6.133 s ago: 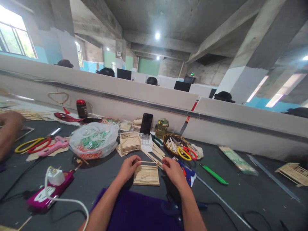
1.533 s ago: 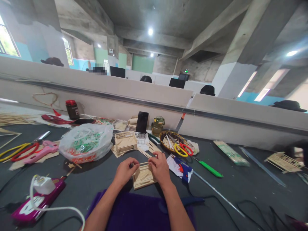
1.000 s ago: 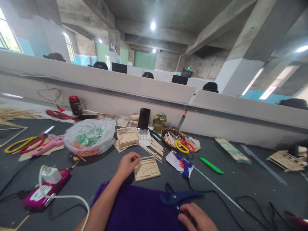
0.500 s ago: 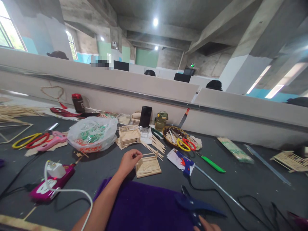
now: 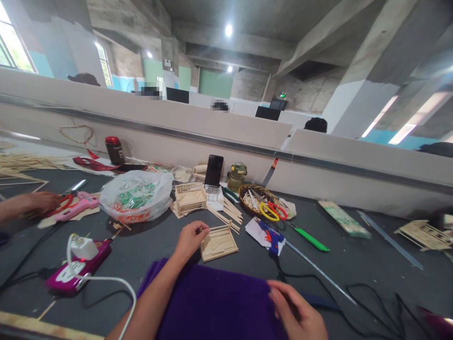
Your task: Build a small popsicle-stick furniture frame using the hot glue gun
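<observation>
A small wooden stick frame (image 5: 220,245) with a slatted base lies on the dark table, just beyond a purple cloth (image 5: 215,302). At its upper left corner, my left hand (image 5: 191,240) is closed in a pinch on the end of a thin stick (image 5: 215,228), which reaches toward a short post at the right corner. My right hand (image 5: 299,311) is over the cloth's right edge, thumb and fingers slightly apart, with nothing visible between them. Dark blue pliers (image 5: 320,302) lie beside and behind it, partly hidden.
Another person's hand (image 5: 44,203) is at the red-handled scissors (image 5: 65,204) on the left. Around the frame are a plastic bag (image 5: 161,189), a stick model (image 5: 191,200), a basket (image 5: 244,200), a glue gun (image 5: 274,238) and a green cutter (image 5: 311,239).
My right hand has let go of the pliers and risen to the cloth's edge. Another person's hand has come in from the left to the scissors. My left hand has barely moved.
</observation>
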Demonstrator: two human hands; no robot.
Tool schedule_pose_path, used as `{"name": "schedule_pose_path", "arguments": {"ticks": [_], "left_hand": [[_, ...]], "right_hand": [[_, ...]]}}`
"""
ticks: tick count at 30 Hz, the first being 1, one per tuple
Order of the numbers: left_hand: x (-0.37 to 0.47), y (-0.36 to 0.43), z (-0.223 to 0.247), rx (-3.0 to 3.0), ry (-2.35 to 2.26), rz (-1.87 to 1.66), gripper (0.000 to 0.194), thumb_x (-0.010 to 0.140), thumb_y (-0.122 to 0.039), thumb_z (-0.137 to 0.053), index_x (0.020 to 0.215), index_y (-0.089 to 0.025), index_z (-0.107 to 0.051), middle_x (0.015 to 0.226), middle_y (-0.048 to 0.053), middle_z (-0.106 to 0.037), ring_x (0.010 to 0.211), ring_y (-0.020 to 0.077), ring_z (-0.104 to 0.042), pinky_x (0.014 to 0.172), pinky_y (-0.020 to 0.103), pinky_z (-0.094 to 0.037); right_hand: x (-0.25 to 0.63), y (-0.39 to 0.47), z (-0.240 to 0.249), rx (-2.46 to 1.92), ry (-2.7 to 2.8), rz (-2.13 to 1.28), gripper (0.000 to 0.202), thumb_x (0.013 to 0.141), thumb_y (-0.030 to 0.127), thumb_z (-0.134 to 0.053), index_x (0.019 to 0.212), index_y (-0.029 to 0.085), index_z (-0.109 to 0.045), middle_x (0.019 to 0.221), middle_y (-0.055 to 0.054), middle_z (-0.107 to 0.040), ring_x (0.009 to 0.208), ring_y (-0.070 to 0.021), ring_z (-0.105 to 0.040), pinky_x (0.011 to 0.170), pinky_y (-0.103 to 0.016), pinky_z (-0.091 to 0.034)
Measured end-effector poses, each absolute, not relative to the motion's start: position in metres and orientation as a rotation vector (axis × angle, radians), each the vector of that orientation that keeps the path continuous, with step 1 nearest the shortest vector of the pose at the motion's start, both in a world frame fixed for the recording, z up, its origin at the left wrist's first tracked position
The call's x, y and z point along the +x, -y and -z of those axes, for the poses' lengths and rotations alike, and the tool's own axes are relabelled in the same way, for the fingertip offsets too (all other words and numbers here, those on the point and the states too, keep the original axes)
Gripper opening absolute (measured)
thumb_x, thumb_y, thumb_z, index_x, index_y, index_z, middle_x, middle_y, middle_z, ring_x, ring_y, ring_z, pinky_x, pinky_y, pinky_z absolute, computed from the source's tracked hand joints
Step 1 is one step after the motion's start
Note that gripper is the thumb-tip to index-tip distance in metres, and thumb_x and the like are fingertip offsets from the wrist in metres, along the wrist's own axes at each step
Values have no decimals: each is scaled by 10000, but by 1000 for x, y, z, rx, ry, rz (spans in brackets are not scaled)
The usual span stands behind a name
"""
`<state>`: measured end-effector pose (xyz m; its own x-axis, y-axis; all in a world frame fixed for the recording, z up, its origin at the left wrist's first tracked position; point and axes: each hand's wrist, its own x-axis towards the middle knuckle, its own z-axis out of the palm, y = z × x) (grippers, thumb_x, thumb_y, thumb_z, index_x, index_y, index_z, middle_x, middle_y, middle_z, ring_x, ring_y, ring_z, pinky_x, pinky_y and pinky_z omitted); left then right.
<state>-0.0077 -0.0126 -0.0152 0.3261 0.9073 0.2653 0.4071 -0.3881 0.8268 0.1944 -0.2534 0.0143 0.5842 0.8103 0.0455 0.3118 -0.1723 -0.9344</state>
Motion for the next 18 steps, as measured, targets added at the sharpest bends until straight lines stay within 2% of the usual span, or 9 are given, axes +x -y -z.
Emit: {"name": "schedule_pose_path", "arguments": {"ticks": [2,5,7,10,14,18], "left_hand": [[-8,15,16,1925,-1170,-990,213,752,-335,-549,736,-180,-693,649,-1,-643,604,140,-530,557,223,-360],[-8,18,15,1922,-1210,-980,225,761,-340,-542,764,-179,-700,682,7,-668,617,146,-545,561,226,-363],[-8,18,15,1924,-1227,-972,231,766,-344,-540,772,-181,-703,691,10,-677,619,149,-551,563,228,-365],[-8,17,15,1914,-1219,-976,231,769,-348,-541,766,-182,-701,705,10,-687,625,151,-561,575,231,-376],[-7,15,15,1901,-1193,-977,219,768,-331,-544,755,-176,-698,732,17,-699,648,155,-579,600,235,-389],[-7,15,14,1874,-1193,-990,210,758,-322,-549,742,-173,-695,711,17,-695,645,156,-579,597,235,-391]], "right_hand": [[162,212,-34,-1478,785,-984,415,752,533,-627,996,198,-657,691,-16,-631,464,-91,-486,376,-186,-350],[129,145,-42,-1115,532,-1189,420,664,464,-732,924,152,-626,633,19,-586,412,-35,-390,333,-139,-274],[118,110,-35,-1024,373,-1215,384,600,408,-779,806,139,-598,596,25,-583,398,-24,-385,324,-125,-273],[111,81,-17,-1008,228,-1209,341,604,370,-770,708,149,-532,534,34,-577,347,-12,-356,294,-114,-242],[109,69,2,-1051,211,-1201,341,646,379,-744,669,157,-487,498,31,-584,306,-5,-342,272,-105,-221],[109,61,4,-1073,241,-1227,360,631,386,-767,671,157,-492,474,39,-578,292,-4,-340,263,-99,-209]]}}
